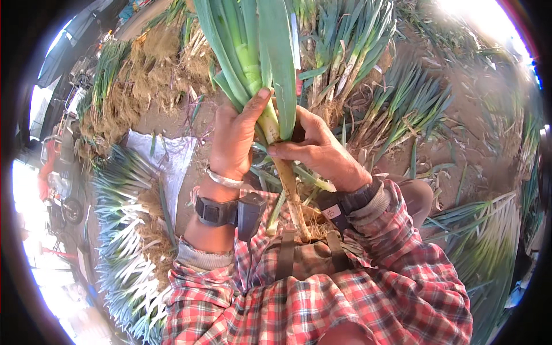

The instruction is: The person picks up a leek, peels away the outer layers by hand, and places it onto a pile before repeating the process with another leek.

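A leek point(293, 198) is held upright before me, its broad green leaves point(247, 57) fanning away at the top. Its lower stalk is brown and dirty, with the root end pointing toward my lap. My left hand point(236, 138) is closed around the stalk just below the leaves, thumb laid along it. Slightly lower, my right hand point(328, 152) pinches the same stalk between thumb and fingers, beside one wide leaf that hangs down. Some of the right fingers are hidden behind the leek. Both wrists carry dark straps, the left one with a black box.
Cleaned leeks with white stalks point(129, 230) lie in a long row at the left, near a white sheet point(181, 152). Rooted bundles point(158, 63) are heaped at the far left. More leeks point(402, 103) lie on the soil at the right, with another pile point(480, 241) nearer me.
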The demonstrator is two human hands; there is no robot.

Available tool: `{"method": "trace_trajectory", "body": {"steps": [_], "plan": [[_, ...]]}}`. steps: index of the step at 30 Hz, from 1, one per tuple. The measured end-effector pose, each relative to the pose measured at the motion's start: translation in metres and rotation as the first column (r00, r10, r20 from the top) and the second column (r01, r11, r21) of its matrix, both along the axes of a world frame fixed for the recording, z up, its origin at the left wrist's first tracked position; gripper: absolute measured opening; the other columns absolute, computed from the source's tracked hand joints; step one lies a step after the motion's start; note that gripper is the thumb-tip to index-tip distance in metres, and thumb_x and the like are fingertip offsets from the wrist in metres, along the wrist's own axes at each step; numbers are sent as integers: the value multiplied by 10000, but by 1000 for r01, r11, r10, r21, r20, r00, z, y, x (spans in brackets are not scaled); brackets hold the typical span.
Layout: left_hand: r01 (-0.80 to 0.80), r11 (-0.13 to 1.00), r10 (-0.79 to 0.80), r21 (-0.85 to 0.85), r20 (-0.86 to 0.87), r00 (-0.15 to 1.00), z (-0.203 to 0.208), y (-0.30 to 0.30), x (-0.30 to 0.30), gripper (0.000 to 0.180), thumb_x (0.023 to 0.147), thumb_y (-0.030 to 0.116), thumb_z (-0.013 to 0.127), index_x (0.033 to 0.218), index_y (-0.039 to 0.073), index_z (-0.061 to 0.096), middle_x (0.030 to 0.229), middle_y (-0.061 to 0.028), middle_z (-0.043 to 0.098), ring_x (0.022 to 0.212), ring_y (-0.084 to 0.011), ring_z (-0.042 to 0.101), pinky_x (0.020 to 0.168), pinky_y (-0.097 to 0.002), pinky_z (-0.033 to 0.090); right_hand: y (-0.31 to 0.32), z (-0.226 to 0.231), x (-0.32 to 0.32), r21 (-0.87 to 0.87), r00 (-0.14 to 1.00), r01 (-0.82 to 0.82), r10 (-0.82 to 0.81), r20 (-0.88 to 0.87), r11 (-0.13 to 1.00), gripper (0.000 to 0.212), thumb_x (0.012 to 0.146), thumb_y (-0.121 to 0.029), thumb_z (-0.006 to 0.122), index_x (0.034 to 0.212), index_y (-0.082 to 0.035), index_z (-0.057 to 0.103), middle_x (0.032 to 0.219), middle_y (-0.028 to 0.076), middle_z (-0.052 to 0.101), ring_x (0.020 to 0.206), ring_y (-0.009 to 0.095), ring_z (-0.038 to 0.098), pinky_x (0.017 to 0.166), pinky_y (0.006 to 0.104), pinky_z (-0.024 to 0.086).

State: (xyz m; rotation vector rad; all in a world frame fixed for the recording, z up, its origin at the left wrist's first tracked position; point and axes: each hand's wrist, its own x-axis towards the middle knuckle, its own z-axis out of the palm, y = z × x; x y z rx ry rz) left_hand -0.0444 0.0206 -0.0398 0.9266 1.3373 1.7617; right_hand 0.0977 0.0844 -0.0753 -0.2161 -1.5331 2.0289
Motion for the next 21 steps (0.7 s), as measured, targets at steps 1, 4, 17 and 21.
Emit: {"method": "trace_trajectory", "body": {"steps": [1, 4, 17, 21], "plan": [[-48, 994, 44, -100, -39, 998, -2, -4, 3, 287, 891, 220, 697, 1064, -6, 662, 891, -42, 681, 775, -100, 613, 682, -273, 491, -3, -10, -2, 85, 995, 80, -84, 44, 993, 450, 768, -38, 743, 1166, 4, 537, 969, 71, 625, 877, 116, 591, 770, 312, 502], [-247, 963, 188, -111, -384, 904, -26, -7, -7, 254, 889, 210, 695, 1024, -5, 682, 834, -47, 680, 728, -105, 611, 664, -274, 491, -26, -17, -9, 550, 867, 234, -428, 255, 802, 280, 785, -89, 689, 1020, 12, 576, 859, 161, 650, 792, 149, 624, 706, 365, 498], [-125, 990, 123, -70, -22, 992, -18, -37, -39, 375, 893, 310, 684, 1098, 13, 584, 918, -107, 674, 799, -188, 656, 675, -327, 546, -42, -98, 81, -120, 947, 89, -47, 317, 989, 543, 909, -265, 673, 1303, 34, 448, 988, 89, 630, 894, 143, 605, 783, 322, 505], [-130, 991, 125, -43, -108, 986, -14, -30, -10, 377, 940, 350, 603, 1119, 19, 572, 930, -120, 674, 803, -193, 671, 673, -323, 554, -72, -81, 38, -32, 961, -28, 36, 274, 999, 479, 936, -223, 642, 1315, 2, 455, 958, 62, 610, 836, 131, 572, 717, 303, 491]]}}
